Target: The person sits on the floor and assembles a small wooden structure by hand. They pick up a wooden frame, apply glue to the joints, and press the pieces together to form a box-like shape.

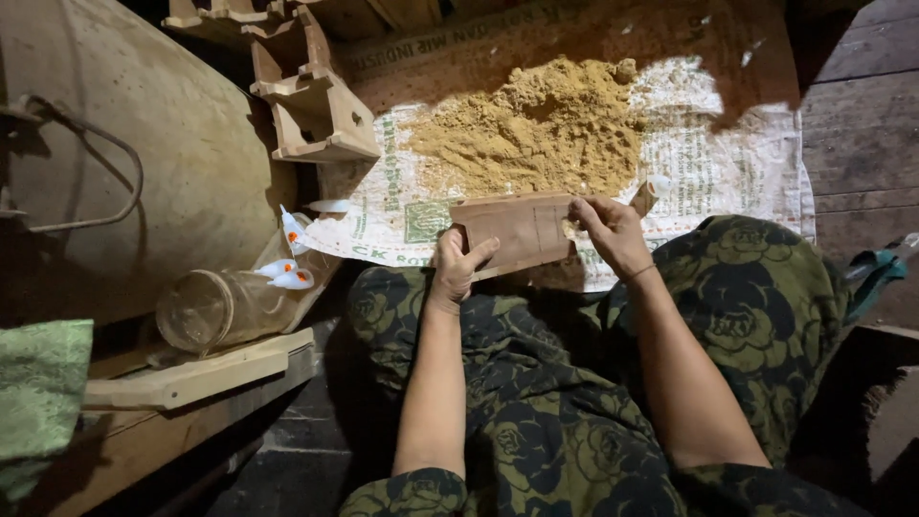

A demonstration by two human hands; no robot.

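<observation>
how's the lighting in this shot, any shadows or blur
Head view: a bright patch lights the powder heap and printed sack; the edges and lower corners fall into deep shadow. Both hands, left and right, and the brown board look sharp; the wide lens bends the edges.

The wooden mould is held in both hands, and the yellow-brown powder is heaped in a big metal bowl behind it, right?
Not quite. In the head view, both the left hand and the right hand do hold the wooden mould. But the yellow-brown powder is heaped on a printed woven sack spread flat behind it, not in a bowl.
</observation>
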